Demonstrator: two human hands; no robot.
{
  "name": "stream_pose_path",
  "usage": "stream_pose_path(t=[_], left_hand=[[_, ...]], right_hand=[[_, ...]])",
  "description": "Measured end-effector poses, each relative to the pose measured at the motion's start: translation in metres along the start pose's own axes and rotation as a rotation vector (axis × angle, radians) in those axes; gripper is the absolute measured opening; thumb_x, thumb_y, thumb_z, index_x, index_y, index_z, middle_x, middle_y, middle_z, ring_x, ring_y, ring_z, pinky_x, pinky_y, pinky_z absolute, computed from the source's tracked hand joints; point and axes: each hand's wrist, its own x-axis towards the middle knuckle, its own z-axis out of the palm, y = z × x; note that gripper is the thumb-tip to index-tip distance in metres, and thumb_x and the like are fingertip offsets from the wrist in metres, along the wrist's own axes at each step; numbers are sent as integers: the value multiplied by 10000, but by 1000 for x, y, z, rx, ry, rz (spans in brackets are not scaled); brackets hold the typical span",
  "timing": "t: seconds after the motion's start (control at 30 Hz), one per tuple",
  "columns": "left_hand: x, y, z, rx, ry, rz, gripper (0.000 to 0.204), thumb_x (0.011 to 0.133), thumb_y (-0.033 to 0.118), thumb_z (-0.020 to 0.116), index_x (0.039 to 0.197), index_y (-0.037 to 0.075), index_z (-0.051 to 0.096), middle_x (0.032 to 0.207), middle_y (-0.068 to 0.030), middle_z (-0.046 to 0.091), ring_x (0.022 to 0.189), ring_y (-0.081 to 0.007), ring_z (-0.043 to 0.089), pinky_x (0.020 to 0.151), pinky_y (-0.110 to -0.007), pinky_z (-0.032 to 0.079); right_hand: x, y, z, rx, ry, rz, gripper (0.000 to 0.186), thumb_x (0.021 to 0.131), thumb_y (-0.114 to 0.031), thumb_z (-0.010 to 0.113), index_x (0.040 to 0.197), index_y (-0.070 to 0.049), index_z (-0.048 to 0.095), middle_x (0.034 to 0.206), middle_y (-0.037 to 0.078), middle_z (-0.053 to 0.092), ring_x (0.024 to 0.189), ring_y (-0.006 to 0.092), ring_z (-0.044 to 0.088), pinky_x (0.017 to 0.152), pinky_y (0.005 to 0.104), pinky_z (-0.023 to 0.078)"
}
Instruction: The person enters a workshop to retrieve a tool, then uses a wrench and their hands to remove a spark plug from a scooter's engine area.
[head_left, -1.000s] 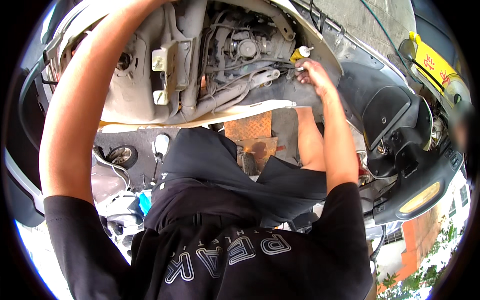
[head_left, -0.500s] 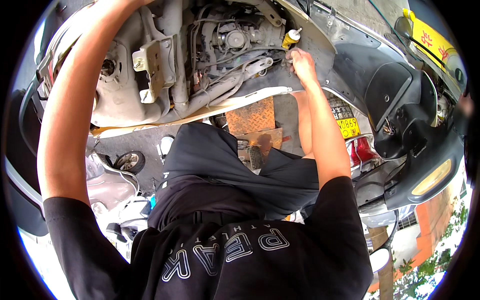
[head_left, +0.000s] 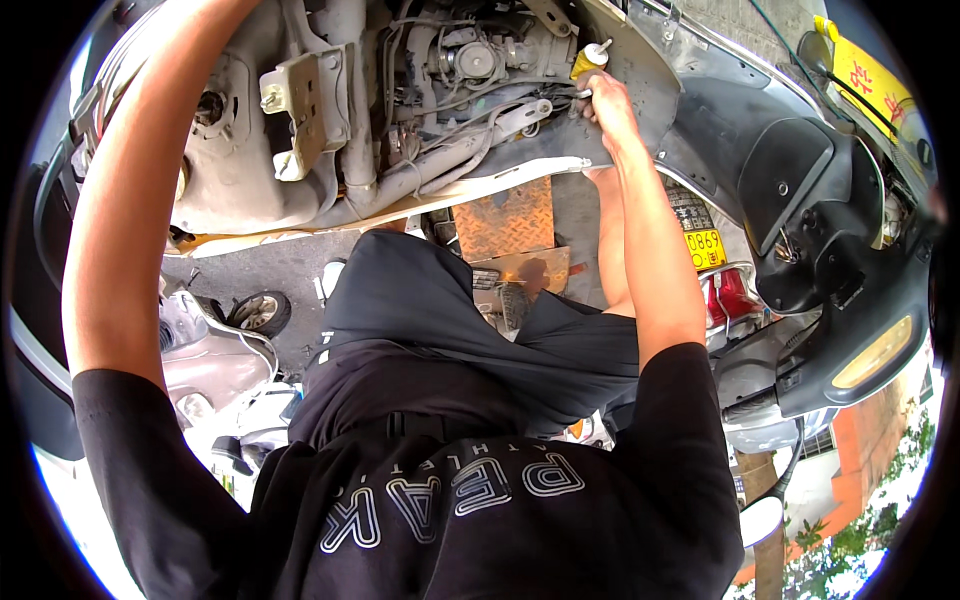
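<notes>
An opened scooter body shows a dusty engine (head_left: 476,60), a grey frame tube (head_left: 355,140) and a metal bracket (head_left: 290,120). My right hand (head_left: 610,105) is at the engine bay's right side, its fingers curled round a small silver metal piece (head_left: 585,93) that is too small to identify. Just above that hand is a small yellow bottle (head_left: 589,60) with a white top. My left arm (head_left: 125,230) reaches up past the top edge along the left side, so the left hand is out of sight. A pale panel edge (head_left: 490,180) runs below the engine.
A rusty plate (head_left: 500,210) lies on the ground below, with a loose wheel (head_left: 260,312) to the left. Black scooter bodywork (head_left: 800,200), a red tail lamp (head_left: 730,297) and a yellow panel (head_left: 865,70) fill the right. My knees and legs extend under the body.
The view has shifted, so the scooter body sits higher and further left. My right hand has moved up slightly, staying beside the yellow bottle. The left arm stays raised.
</notes>
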Motion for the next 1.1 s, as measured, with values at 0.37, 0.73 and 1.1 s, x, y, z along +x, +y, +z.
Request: stream_pose_path(t=[0.37,0.73,1.1], left_hand=[[-3,-22,-5,350,39,518,164,835,217,514,924,102,589,922,-151,586,840,-334,559,707,-430,458],[-2,-20,-5,365,10,499,180,819,205,519,947,90,572,941,-158,582,834,-333,564,698,-418,468],[-11,26,-19,205,-134,-56,271,851,252,467,971,46,597,988,-175,578,903,-341,561,794,-405,452]], right_hand=[[20,-6,-8,153,-90,88,283,806,-321,521,845,-47,583,626,34,540,507,88,461,464,229,341],[-38,-1,63,6,-251,20,245,874,-204,534,1033,-26,586,860,45,620,702,110,558,637,250,464],[1,-10,11,-18,-98,-61,312,897,-181,371,942,-2,623,709,93,627,589,137,579,539,266,480]])
